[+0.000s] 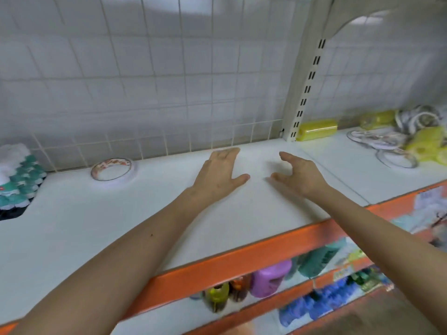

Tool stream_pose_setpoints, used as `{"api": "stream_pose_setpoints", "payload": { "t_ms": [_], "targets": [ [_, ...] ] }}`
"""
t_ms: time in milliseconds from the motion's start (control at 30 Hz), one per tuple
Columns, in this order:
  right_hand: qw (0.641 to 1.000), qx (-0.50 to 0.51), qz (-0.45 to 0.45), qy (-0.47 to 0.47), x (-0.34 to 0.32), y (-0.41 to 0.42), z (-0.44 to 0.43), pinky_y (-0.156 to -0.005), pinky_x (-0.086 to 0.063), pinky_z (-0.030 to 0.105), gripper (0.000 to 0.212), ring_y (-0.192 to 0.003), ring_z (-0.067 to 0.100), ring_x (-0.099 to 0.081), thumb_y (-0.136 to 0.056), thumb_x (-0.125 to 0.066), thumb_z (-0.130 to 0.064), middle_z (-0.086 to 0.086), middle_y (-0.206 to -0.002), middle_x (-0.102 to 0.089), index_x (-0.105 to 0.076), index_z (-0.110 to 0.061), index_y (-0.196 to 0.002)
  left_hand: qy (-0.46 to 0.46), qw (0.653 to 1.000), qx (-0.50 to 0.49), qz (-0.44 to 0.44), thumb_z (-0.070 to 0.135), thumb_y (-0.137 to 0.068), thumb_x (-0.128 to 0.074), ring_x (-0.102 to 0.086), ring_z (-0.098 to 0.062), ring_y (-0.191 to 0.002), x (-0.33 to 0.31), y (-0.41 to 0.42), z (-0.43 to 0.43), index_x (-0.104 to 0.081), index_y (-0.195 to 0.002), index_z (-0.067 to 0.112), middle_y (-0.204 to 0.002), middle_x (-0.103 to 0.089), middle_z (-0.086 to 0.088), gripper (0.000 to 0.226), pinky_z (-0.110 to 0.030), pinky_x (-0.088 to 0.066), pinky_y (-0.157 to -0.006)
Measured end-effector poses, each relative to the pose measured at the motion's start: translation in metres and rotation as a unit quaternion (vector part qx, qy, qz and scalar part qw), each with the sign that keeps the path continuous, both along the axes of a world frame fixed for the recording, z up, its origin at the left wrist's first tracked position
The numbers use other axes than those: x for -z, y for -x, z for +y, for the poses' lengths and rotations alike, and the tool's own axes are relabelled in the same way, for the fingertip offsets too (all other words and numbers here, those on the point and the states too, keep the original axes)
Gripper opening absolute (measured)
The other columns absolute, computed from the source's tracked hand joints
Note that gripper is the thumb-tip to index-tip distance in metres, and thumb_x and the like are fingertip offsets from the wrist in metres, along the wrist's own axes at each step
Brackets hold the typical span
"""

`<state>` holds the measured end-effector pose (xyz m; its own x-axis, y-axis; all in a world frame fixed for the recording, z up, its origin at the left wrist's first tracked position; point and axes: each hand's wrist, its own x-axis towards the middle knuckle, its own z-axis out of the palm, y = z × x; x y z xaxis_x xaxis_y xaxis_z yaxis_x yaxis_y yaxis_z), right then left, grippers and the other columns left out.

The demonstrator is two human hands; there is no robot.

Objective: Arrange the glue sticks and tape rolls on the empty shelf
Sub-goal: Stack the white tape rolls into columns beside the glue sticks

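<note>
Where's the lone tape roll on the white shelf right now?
In the head view, the tape roll lies flat at the back left of the shelf, near the tiled wall, between the green-and-white stack and the left hand.

The shelf [96, 226] is smooth, white, faintly glossy. The wall tiles [145, 68] look glazed and shiny. The slotted upright [307, 93] is cream-painted metal. The tape roll [113, 169] is glossy; the yellow pack [316, 130] is wrapped in shiny film.

no legible text, shelf-edge labels [411, 213] too blurred
</note>
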<state>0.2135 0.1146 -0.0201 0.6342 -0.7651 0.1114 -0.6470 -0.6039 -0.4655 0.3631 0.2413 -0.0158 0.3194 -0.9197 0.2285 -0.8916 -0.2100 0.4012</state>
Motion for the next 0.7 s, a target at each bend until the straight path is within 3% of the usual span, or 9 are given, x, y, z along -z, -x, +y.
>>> {"api": "stream_pose_setpoints", "payload": {
  "t_ms": [333, 467, 700],
  "targets": [
    [0.993, 0.112, 0.006, 0.018, 0.006, 0.160, -0.095, -0.107, -0.024, 0.025, 0.061, -0.133, 0.020, -0.036, -0.085, -0.061, -0.025, 0.005, -0.145, -0.039, -0.034, -0.015, -0.139, 0.013, 0.992, 0.120, 0.025, 0.038, -0.089, -0.054, -0.026, -0.022, -0.136, 0.009, 0.134, -0.130, -0.026, -0.143, 0.012, -0.148, -0.033, -0.007, 0.066, -0.031, -0.026, -0.108],
    [0.989, 0.142, 0.007, 0.032, 0.009, 0.191, -0.132, -0.102, -0.020, 0.020, 0.059, -0.133, 0.021, -0.035, -0.086, -0.060, -0.024, 0.005, -0.145, -0.038, -0.036, -0.015, -0.139, 0.005, 0.988, 0.151, 0.015, 0.038, -0.089, -0.055, -0.024, -0.022, -0.137, 0.015, 0.156, -0.176, -0.026, -0.144, 0.012, -0.150, -0.031, -0.006, 0.067, -0.030, -0.025, -0.109],
    [0.987, 0.154, 0.013, 0.044, 0.014, 0.212, -0.200, -0.106, -0.030, 0.028, 0.055, -0.131, 0.020, -0.039, -0.084, -0.062, -0.025, 0.004, -0.141, -0.044, -0.043, -0.016, -0.134, 0.016, 0.982, 0.190, 0.004, 0.031, -0.092, -0.051, -0.026, -0.019, -0.135, 0.024, 0.169, -0.263, -0.035, -0.140, 0.014, -0.147, -0.035, -0.001, 0.053, -0.028, -0.024, -0.109]
  ]
}}
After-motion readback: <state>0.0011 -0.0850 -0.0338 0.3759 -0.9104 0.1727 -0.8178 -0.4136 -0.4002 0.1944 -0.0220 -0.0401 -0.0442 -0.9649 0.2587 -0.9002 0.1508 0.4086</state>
